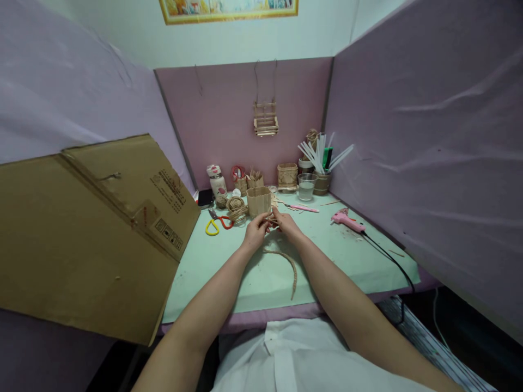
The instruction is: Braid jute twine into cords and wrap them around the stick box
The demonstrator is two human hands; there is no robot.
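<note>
In the middle of the table my left hand (256,231) and my right hand (287,224) are close together, fingers pinched on thin tan strands (271,220) that look like jute twine. My fingers partly hide the strands. Just behind them stands a small box of wooden sticks (259,202), open at the top. A braided jute cord (291,263) lies curved on the table between my forearms. To the left of my hands are balls of jute twine (236,206) and scissors (213,226) with one yellow and one red handle.
A pink glue gun (347,221) with a black cable lies at the right. Along the back stand a bottle (217,181), a cup of water (306,189) and a pot (322,184) holding white glue sticks. A pink pen-like tool (304,208) lies nearby. Cardboard (102,239) leans at the left.
</note>
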